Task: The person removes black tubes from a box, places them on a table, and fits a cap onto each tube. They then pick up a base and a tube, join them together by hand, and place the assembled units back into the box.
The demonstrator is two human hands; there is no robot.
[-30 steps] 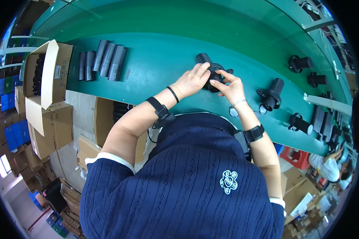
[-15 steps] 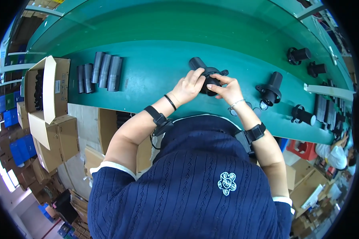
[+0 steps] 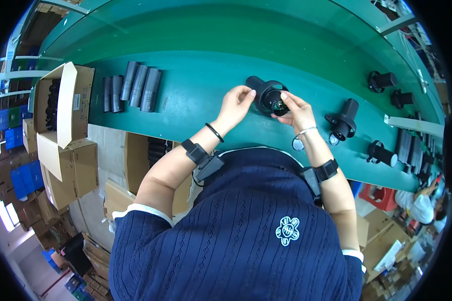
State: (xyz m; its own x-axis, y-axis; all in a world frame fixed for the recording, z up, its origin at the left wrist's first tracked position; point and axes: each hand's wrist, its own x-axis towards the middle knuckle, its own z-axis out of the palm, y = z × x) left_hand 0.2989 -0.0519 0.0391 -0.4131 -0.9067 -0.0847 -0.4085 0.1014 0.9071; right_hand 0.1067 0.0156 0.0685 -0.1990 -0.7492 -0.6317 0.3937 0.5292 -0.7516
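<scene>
A black flashlight-like piece (image 3: 255,82) lies on the green workbench in front of me, its tube pointing to the far left and a wide ring at its near end. At that end my right hand (image 3: 299,113) grips a round black flashlight head (image 3: 274,103), thumb on top and fingers beneath. Small yellowish parts show inside the open face of the head. My left hand (image 3: 236,104) is closed in a pinch, fingertips right beside the piece's left side; whether anything small is between them is hidden. Clear round lenses (image 3: 298,145) lie near my right wrist.
Several dark tubes (image 3: 137,85) stand grouped on the left of the bench (image 3: 201,75). A similar black piece (image 3: 344,119) sits to the right, with others (image 3: 381,81) farther along. An open carton (image 3: 83,100) borders the left end. A person (image 3: 422,206) is at the far right.
My left hand has drawn back left from the flashlight head to a pinch beside the piece. My right hand has shifted slightly right and nearer, and the inside of the head now shows.
</scene>
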